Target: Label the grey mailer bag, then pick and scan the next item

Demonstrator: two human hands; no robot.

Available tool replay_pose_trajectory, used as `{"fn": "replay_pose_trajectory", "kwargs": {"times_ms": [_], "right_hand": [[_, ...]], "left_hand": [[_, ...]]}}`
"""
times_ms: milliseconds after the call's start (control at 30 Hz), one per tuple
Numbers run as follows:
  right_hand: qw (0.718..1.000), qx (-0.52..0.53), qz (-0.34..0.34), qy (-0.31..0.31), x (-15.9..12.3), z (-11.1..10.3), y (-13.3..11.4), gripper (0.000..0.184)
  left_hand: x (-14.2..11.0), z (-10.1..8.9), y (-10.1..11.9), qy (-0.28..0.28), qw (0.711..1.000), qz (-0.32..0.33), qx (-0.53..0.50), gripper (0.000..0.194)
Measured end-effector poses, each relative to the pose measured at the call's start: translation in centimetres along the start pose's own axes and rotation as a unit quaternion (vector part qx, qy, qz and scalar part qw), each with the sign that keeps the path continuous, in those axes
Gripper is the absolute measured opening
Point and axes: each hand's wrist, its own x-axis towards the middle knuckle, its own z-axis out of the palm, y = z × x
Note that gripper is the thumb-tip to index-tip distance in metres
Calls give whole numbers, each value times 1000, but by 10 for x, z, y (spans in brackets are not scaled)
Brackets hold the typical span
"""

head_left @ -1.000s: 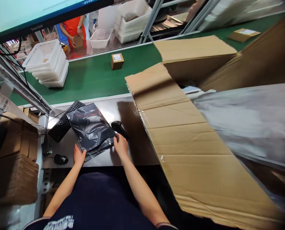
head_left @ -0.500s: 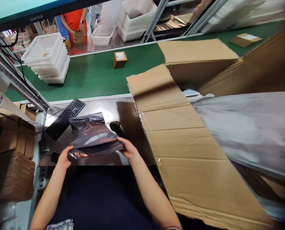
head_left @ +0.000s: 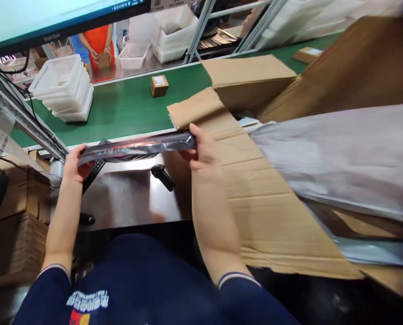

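Observation:
A dark grey plastic mailer bag [head_left: 136,146] is held flat and edge-on in the air above the steel worktable [head_left: 127,198]. My left hand [head_left: 73,163] grips its left end and my right hand [head_left: 203,151] grips its right end. Below the bag lie a black handheld scanner [head_left: 162,176] and a black keyboard [head_left: 92,171], which is partly hidden by my left hand and the bag.
A large open cardboard box [head_left: 255,189] lined with grey plastic fills the right side. Behind the table runs a green conveyor [head_left: 127,106] carrying a small labelled box [head_left: 159,85] and stacked white baskets [head_left: 64,92]. A person in orange stands beyond. A mouse [head_left: 86,220] and cardboard stacks sit at left.
Both hands have picked the grey bag up from the table and raised it, turning it flat and edge-on to the camera. The view has shifted slightly right.

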Motion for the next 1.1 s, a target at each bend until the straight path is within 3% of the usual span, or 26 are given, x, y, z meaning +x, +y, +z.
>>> {"fn": "replay_pose_trajectory", "kwargs": {"times_ms": [100, 200, 267, 333, 367, 433, 500, 600, 667, 733, 833, 967, 1100], "right_hand": [[995, -69, 33, 64, -54, -40, 39, 36], [972, -159, 106, 134, -103, -79, 99, 43], [935, -276, 151, 164, -130, -102, 135, 42], [877, -407, 183, 181, -153, -123, 161, 34], [846, -467, 182, 181, -162, -130, 170, 28], [813, -542, 145, 156, -176, -136, 183, 13], [820, -553, 113, 91, -184, -128, 196, 8], [882, -441, 154, -64, -188, -91, 226, 12], [893, -382, 192, -144, -189, -59, 254, 18], [891, -355, 215, -183, -192, -31, 281, 22], [894, -319, 236, -210, -198, -4, 312, 28], [896, -300, 253, -210, -207, 10, 331, 33], [903, -318, 253, -142, -207, 8, 335, 31]], "left_hand": [[-46, -28, -42, -78, 987, -138, -29, 30], [-89, -48, -114, -91, 967, -218, 91, 38], [-114, -57, -162, -95, 950, -263, 142, 46], [-135, -65, -203, -97, 931, -303, 179, 52], [-143, -69, -219, -97, 921, -322, 195, 52], [-157, -78, -243, -94, 903, -356, 221, 46], [-165, -89, -258, -88, 893, -375, 234, 38], [-172, -102, -271, -91, 889, -384, 233, 31], [-175, -107, -277, -97, 891, -384, 224, 30], [-176, -110, -282, -99, 897, -375, 214, 29], [-177, -111, -287, -104, 911, -346, 199, 25], [-175, -114, -290, -128, 924, -303, 194, 23], [-174, -117, -292, -135, 929, -283, 195, 27]]}}
